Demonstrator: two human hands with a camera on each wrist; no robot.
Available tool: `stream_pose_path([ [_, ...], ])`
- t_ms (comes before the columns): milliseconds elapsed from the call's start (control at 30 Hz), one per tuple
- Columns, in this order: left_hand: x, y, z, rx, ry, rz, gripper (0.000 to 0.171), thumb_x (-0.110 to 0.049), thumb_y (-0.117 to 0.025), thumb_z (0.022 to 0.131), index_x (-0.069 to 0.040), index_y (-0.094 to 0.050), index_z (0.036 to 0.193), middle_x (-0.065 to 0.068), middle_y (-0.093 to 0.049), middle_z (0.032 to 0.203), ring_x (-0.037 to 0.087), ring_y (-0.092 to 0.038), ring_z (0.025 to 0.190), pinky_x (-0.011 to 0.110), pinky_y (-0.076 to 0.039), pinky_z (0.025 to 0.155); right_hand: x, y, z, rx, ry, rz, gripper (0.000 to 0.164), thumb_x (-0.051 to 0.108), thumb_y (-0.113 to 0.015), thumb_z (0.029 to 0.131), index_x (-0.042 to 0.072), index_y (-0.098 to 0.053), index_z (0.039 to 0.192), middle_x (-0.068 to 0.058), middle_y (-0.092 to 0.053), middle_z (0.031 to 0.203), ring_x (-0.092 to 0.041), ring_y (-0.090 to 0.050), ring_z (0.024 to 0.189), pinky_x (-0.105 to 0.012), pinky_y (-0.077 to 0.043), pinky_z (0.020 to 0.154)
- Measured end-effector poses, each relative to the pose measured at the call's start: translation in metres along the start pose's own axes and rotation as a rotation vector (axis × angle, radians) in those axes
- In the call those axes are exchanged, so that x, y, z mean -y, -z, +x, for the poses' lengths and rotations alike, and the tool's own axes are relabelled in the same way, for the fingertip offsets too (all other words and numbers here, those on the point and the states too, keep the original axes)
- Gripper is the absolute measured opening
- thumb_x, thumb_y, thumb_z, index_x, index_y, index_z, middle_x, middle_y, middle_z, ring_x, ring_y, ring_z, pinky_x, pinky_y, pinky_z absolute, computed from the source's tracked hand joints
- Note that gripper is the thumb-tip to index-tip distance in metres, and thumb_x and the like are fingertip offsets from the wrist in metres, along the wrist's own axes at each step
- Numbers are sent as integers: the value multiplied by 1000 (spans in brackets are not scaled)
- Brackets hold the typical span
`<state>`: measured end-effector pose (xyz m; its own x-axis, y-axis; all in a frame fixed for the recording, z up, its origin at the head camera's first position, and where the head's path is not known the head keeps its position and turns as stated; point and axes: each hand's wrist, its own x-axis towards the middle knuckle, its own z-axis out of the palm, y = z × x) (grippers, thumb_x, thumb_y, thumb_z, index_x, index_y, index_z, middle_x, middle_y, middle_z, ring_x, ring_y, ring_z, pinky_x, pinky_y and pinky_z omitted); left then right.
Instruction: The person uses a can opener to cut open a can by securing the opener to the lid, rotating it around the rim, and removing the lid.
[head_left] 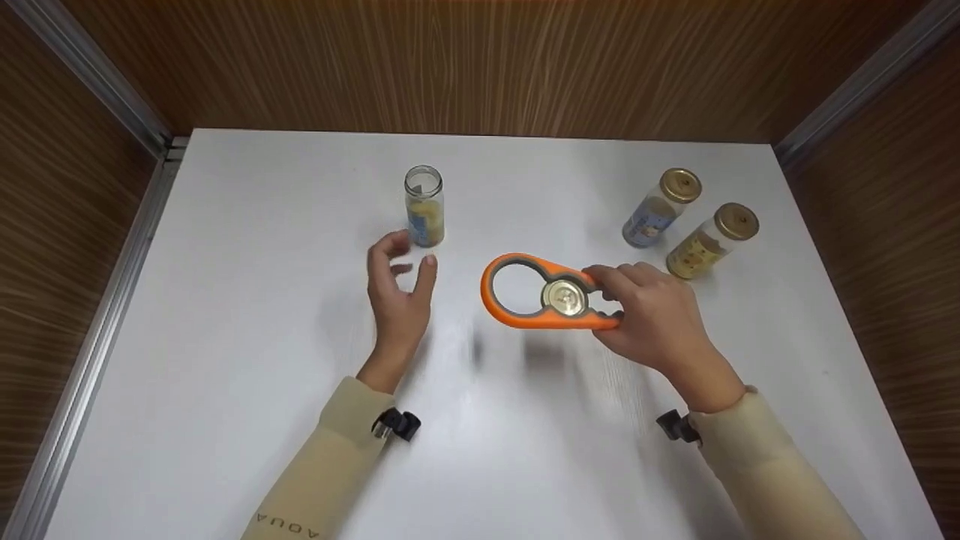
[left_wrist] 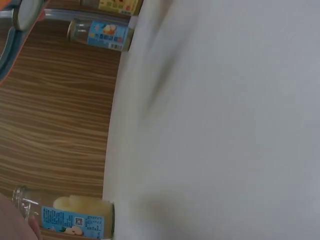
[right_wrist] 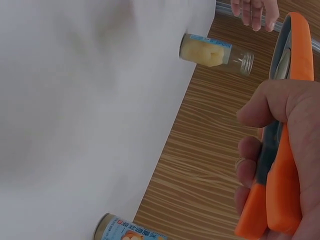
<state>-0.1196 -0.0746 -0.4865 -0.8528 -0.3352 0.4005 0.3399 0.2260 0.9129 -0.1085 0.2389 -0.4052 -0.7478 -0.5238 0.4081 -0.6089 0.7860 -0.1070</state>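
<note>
My right hand (head_left: 656,319) grips the handles of an orange-and-grey jar opener (head_left: 551,322) above the table. A gold metal lid (head_left: 565,298) sits in the opener's middle ring; its big ring points left. An uncovered glass jar (head_left: 426,217) with a blue label stands upright at the back, pale yellow pieces inside. Just in front of that jar hovers my left hand (head_left: 397,304), holding nothing, its fingers loosely curved and thumb apart. From the right wrist view, a gap shows between the left hand (right_wrist: 256,12) and the jar (right_wrist: 210,52).
Two jars with gold lids stand at the back right of the white table (head_left: 262,300), one with a blue label (head_left: 651,221), the other with a yellow label (head_left: 699,251). Wood-grain panels (head_left: 480,67) enclose the back and both sides.
</note>
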Motion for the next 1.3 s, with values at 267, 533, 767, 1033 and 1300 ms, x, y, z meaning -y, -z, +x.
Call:
stream_pose_path([
  [267,-16,-16,-39,478,316,-384,26,-13,-54,103,0,-52,126,19,-64,110,23,-63,100,40,-54,85,9,3,-3,16,-3,4,47,16,-76,68,20,-70,114,2,-69,83,-17,-61,73,-31,-45,53],
  [533,-29,-37,-57,716,466,-543,47,-35,-34,110,0,-54,133,15,-67,119,21,-64,112,45,-51,97,14,0,-5,-4,4,43,46,17,-77,69,18,-70,114,2,-69,81,-17,-60,71,-33,-45,53],
  [767,-35,-51,-61,765,614,-704,97,-76,-60,81,-5,-44,146,15,-61,130,21,-62,116,47,-50,100,16,0,-9,0,-3,39,44,21,-78,71,19,-70,114,2,-69,81,-16,-60,72,-32,-47,55],
  [1033,-43,-72,-60,741,709,-787,73,-42,-78,76,-14,-57,140,5,-62,137,20,-61,119,32,-51,85,21,-1,-11,3,1,83,47,20,-77,70,18,-70,116,2,-69,82,-15,-60,73,-32,-47,54],
  [1300,-45,-64,-71,713,779,-974,91,-58,-83,67,-14,-47,139,9,-58,140,23,-60,121,36,-51,97,26,-3,-12,5,5,98,49,17,-75,67,20,-70,116,4,-68,82,-14,-60,74,-31,-47,56],
])
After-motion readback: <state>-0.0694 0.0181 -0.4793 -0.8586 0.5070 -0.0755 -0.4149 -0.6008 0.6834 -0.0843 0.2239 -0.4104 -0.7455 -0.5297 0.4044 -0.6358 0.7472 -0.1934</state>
